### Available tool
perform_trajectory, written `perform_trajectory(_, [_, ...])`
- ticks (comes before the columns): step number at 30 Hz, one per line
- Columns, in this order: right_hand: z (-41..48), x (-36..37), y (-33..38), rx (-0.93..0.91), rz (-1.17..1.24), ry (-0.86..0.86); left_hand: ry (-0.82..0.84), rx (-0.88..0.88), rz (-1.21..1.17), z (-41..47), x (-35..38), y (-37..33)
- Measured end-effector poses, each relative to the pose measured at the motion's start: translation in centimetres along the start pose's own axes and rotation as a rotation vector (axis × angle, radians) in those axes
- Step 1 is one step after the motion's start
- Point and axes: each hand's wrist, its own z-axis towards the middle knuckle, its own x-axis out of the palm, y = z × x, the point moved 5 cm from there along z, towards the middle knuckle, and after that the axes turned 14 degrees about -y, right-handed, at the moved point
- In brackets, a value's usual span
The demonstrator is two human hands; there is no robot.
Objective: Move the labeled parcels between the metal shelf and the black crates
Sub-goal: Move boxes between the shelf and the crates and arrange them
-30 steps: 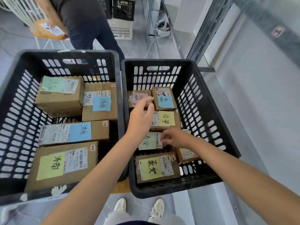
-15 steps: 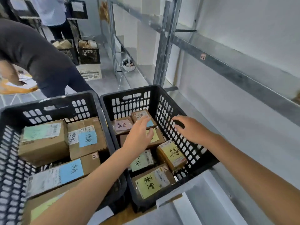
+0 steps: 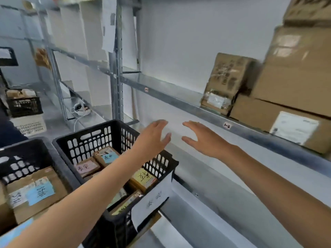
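While the left hand [image 3: 154, 138] and right hand [image 3: 206, 140] hover flat and empty, the metal shelf [image 3: 179, 100] is near. I would take the standing parcel [image 3: 225, 81] from both sides.

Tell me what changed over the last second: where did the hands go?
Both hands rose out of the right crate toward the shelf: left hand and right hand are now open and empty. The right hand came off the parcels it was fingering. Parcels and crates stayed put.
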Motion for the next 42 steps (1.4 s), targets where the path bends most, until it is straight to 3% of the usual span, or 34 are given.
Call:
perform_trajectory(8, [-9.7,-13.5,-2.5,0.140,-0.094,-0.208,-0.043,0.243,-0.146,-1.0,0.3,-13.9])
perform_trajectory(17, [-18.4,-24.4,-3.9,0.257,-0.223,-0.418,-0.027,0.516,-0.467,-0.6,0.3,-28.6])
perform_trajectory(29, [-27.8,-38.7,-9.9,0.570,-0.413,-0.718,0.047,0.664,-0.651,0.5,2.5,-42.6])
perform_trajectory(34, [-29.5,-42.3,-12.1,0.625,-0.465,-0.840,0.100,0.647,-0.658,1.7,2.7,-48.7])
perform_trajectory(42, [-30.0,-43.1,-16.6,0.938,-0.038,-0.830,0.207,0.581,-0.649,2.4,5.0,-54.7])
